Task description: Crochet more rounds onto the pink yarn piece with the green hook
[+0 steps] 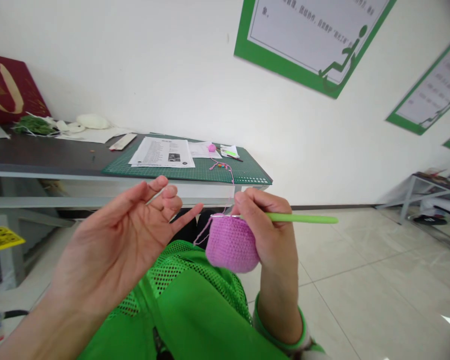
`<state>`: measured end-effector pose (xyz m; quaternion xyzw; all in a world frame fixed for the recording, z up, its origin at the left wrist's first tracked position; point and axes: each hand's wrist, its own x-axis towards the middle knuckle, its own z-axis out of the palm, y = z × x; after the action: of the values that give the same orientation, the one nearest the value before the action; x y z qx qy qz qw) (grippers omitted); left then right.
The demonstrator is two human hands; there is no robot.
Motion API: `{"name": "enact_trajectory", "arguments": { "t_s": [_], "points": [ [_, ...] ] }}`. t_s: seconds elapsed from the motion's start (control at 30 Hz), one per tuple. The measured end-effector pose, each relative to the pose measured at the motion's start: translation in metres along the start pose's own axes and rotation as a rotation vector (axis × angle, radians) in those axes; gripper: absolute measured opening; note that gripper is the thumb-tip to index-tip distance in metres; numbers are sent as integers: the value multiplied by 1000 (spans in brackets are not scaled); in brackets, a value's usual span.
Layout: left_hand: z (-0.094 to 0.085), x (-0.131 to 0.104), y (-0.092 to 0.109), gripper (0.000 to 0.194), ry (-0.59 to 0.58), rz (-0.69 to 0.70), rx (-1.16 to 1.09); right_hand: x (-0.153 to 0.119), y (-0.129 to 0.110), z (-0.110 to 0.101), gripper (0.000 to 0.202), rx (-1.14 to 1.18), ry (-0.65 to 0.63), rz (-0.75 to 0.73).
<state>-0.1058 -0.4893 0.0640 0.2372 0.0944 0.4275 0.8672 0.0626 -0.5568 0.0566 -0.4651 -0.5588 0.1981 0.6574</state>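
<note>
Left hand: nearest the camera, bare hand (116,245) at 9 o'clock of the crocheted piece, palm turned up, fingers loosely spread and partly curled, gripping nothing that shows.
Right hand: at 2 to 3 o'clock, fist (272,225) closed round a light-green crochet hook (303,218), thumb and fingers near its metal end.
Hook: handle pointing to 3 o'clock, metal end to 9 o'clock along the piece's top edge.
Crochet: pink crocheted piece (232,245), rounded below, hanging under the hook just beside the right hand, above the lap.
Yarn: pink strand (201,239) looping loosely at 10 o'clock; a thinner length rises at 12 o'clock toward the mat.
Mat: green cutting mat (251,172) on the dark table (41,157), toward 11 o'clock, bearing printed sheets (153,152) and a small pink ball (212,148).
Clothing: bright-green garment (198,305) at 7 o'clock.
Wall: green-bordered poster (292,37) at 1 o'clock.
</note>
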Motion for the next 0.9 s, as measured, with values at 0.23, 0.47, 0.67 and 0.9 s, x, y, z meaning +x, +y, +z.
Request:
{"name": "enact_trajectory", "arguments": {
  "t_s": [0.23, 0.47, 0.67, 0.9],
  "points": [
    [1, -10, -2, 23, 0, -112, 153, 8, -1, -6, 36, 9, 93, -45],
    [5, 2, -5, 16, 65, -44, 100, 4, 1, 3, 38, 5, -1, -29],
    [5, 12, -5, 26, 32, -20, 12, -3, -1, 12, 36, 60, -122, -3],
    [-1, 7, -1, 37, -21, 51, 51, -4, 3, 10, 35, 41, -69, 17]
  ]
}}
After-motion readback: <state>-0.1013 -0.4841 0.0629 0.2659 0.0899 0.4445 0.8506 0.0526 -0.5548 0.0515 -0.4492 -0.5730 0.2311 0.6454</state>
